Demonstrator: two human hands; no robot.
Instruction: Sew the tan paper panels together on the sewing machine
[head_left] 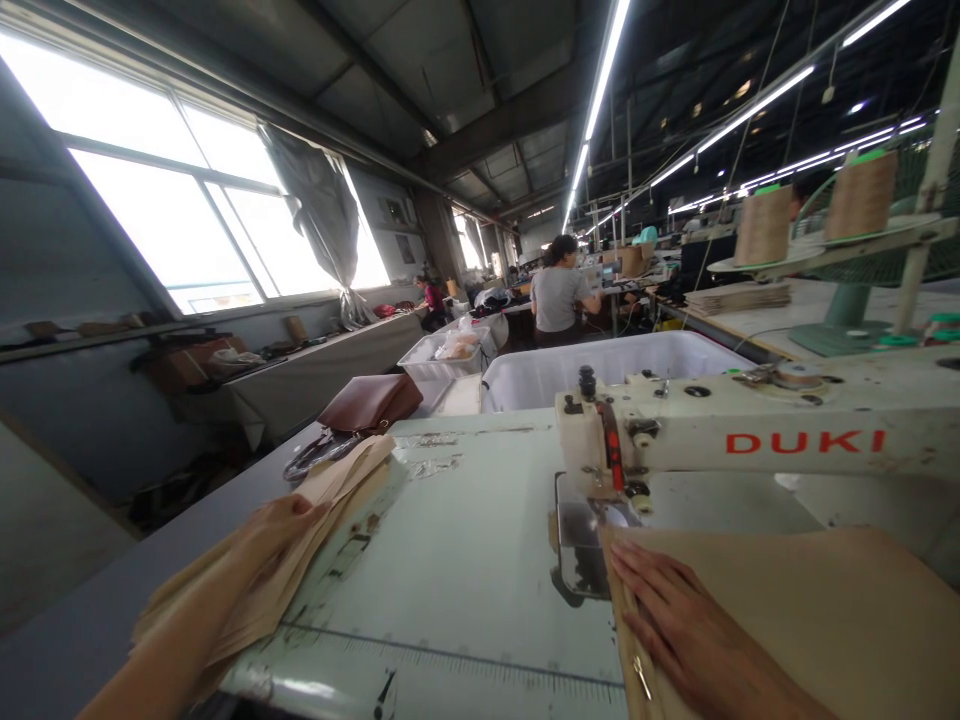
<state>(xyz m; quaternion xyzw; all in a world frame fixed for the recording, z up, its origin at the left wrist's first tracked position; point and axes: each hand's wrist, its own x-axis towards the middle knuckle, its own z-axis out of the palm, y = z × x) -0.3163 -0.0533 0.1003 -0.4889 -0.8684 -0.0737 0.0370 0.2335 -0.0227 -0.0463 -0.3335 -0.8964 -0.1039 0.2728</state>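
My left hand [281,525] is on a stack of tan fabric pieces [334,485] at the left edge of the sewing table. Its fingers are bent and pinch at the upper pieces, with the fingertips partly hidden. Flat on a large tan panel [795,590] lies my right hand [675,610], its fingers stretched toward the needle area. Along the panel's left edge runs a zipper with a metal zipper pull [641,677]. The panel's far corner reaches the needle plate of the sewing machine [750,430], close to the presser foot.
A brown leather bag [371,402] sits beyond the stack. Behind the machine stands a large white plastic bin [615,365]. Thread cones [763,225] and a green fan [847,300] are at the right. A person in a grey shirt [559,300] sits ahead.
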